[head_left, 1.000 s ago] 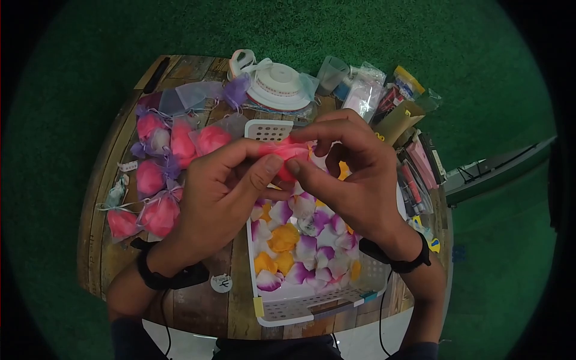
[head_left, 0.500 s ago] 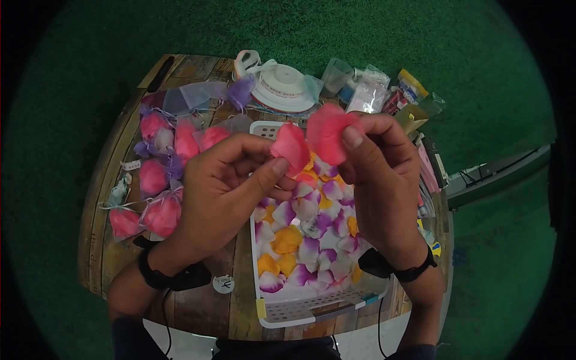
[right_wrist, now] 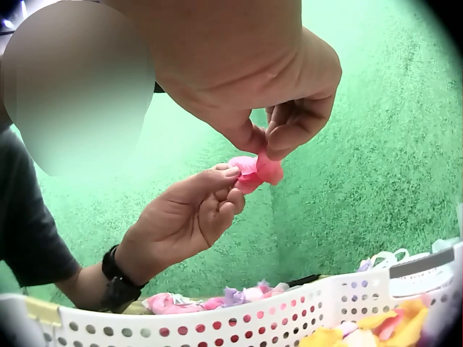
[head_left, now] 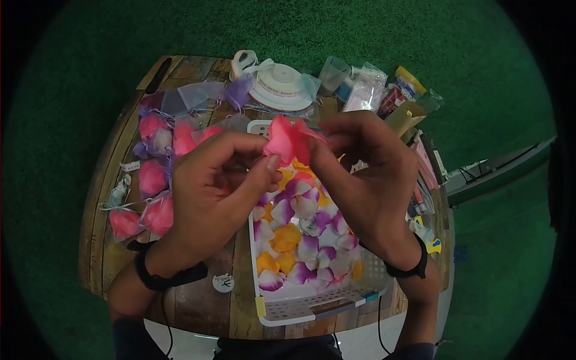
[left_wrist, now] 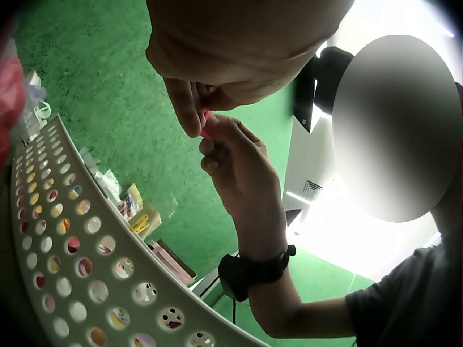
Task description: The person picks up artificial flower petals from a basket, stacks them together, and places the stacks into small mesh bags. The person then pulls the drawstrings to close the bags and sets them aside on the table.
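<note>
Above a white perforated basket (head_left: 254,270), both hands hold pink artificial petals in the head view. My left hand (head_left: 210,186) pinches a pink petal (head_left: 279,143) between thumb and index finger. Thumb and index finger of my right hand (head_left: 375,177) pinch another pink petal (head_left: 303,139), which overlaps the first one. From the right wrist, the pink petals (right_wrist: 249,173) show bunched between the two hands' fingertips. Inside the basket lie purple-and-white petals (head_left: 308,247) and orange-yellow petals (head_left: 285,237).
Small mesh bags (head_left: 151,177) filled with pink petals lie left of the basket. Behind it are a ribbon spool (head_left: 279,81), a purple pouch (head_left: 239,91) and a clear cup (head_left: 333,75). Plastic packets (head_left: 366,93) sit at the back right. A round sticker (head_left: 223,283) lies on the wooden table (head_left: 201,309).
The hands were together over the pink petals, then parted with one pink piece in each. Now the right hand has come back toward the left, and the petals overlap again.
</note>
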The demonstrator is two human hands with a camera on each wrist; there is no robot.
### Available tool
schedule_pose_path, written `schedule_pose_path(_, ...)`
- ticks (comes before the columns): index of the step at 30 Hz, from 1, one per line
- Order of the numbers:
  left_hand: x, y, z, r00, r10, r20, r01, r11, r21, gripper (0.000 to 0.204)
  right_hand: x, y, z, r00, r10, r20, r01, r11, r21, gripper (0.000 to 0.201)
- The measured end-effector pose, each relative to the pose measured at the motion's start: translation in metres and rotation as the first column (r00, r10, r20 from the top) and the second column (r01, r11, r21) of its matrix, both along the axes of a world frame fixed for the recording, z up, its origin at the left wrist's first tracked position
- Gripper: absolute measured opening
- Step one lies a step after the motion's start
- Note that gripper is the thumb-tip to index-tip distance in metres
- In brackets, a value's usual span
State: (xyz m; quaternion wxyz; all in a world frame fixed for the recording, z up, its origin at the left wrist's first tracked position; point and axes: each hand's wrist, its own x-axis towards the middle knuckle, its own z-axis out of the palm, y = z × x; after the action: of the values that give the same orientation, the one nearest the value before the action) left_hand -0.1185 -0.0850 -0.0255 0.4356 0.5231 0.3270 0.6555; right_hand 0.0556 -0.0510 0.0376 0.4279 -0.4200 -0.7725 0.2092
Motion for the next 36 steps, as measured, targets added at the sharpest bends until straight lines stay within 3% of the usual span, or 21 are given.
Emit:
schedule_pose_path(2, 0.000, 0.000, -0.001, 0.990, 0.076, -0.117, -0.071, 0.996, 0.047, 0.013, -0.003, -0.002, 0.001, 0.999, 0.026, -0.030, -0.028, 0.998, -0.048, 0.016)
schedule_pose_path(8, -0.003, -0.001, 0.001, 0.950, 0.077, -0.302, -0.046, 0.993, 0.110, 0.015, -0.009, -0.002, -0.001, 0.990, 0.080, -0.117, -0.096, 0.986, -0.134, 0.017)
schedule_pose_path(15, -0.003, -0.001, 0.002, 0.942, 0.075, -0.326, -0.036, 0.992, 0.123, 0.014, -0.008, -0.004, -0.008, 0.951, 0.161, -0.263, -0.229, 0.940, -0.252, 0.021)
schedule_pose_path(18, -0.001, 0.001, 0.000, 0.963, 0.123, -0.241, -0.083, 0.982, 0.172, 0.016, -0.010, -0.004, -0.013, 0.929, 0.197, -0.312, -0.260, 0.950, -0.173, 0.022)
schedule_pose_path(24, -0.004, -0.001, 0.004, 0.935, 0.127, -0.331, -0.074, 0.983, 0.167, 0.022, -0.002, -0.005, -0.010, 0.930, 0.313, -0.194, -0.347, 0.922, -0.172, 0.032)
schedule_pose_path(30, 0.002, -0.003, 0.006, 0.934, 0.112, -0.339, -0.052, 0.982, 0.180, 0.030, 0.000, -0.003, -0.012, 0.937, 0.288, -0.196, -0.322, 0.930, -0.176, 0.032)
schedule_pose_path(34, 0.001, -0.008, 0.014, 0.891, 0.121, -0.438, -0.014, 0.970, 0.241, 0.031, 0.000, -0.003, -0.013, 0.931, 0.263, -0.255, -0.318, 0.925, -0.207, 0.025)
schedule_pose_path(36, -0.002, -0.008, 0.014, 0.885, 0.099, -0.455, 0.014, 0.971, 0.237, 0.032, 0.001, -0.001, -0.018, 0.890, 0.159, -0.427, -0.304, 0.906, -0.295, 0.014)
